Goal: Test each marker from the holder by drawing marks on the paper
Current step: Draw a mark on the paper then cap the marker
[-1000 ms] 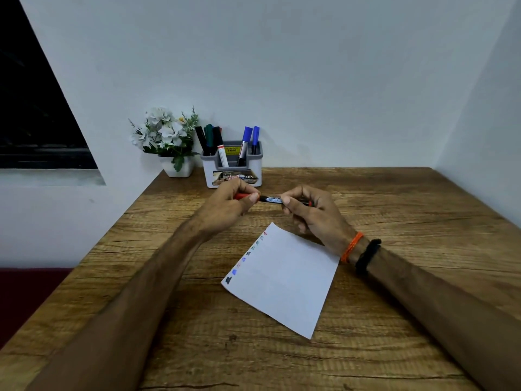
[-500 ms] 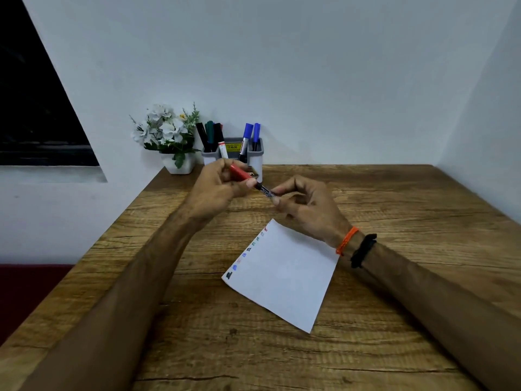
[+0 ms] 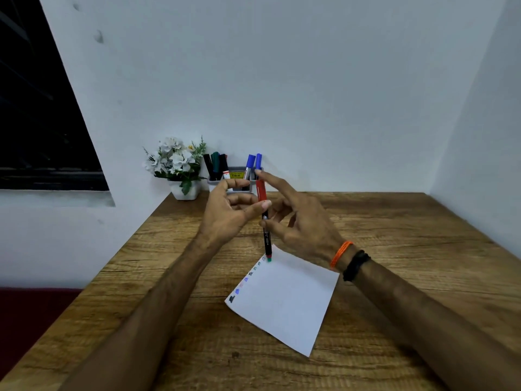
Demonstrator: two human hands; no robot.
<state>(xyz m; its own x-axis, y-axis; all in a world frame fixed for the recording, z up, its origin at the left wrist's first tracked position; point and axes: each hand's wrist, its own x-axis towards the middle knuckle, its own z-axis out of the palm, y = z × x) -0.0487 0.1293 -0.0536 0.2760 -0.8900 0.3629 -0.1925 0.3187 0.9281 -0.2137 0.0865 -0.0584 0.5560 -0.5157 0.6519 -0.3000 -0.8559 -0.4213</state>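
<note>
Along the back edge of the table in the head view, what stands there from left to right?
Flower pot → black and green markers → grey holder → two blue-capped markers.

On the bench (image 3: 394, 235) the paper (image 3: 284, 300) lies in front, the marker holder (image 3: 239, 176) stands behind it against the wall, the flower pot (image 3: 184, 190) just left of the holder.

The two hands are covering most of the grey plastic marker holder (image 3: 212, 182), leaving only its left wall and back rim showing. The small coloured marks (image 3: 246, 279) along the white paper sheet's (image 3: 284, 301) edge are blurring into shapeless smudges, and the yellow label (image 3: 236, 175) is staying too tiny to read.
</note>
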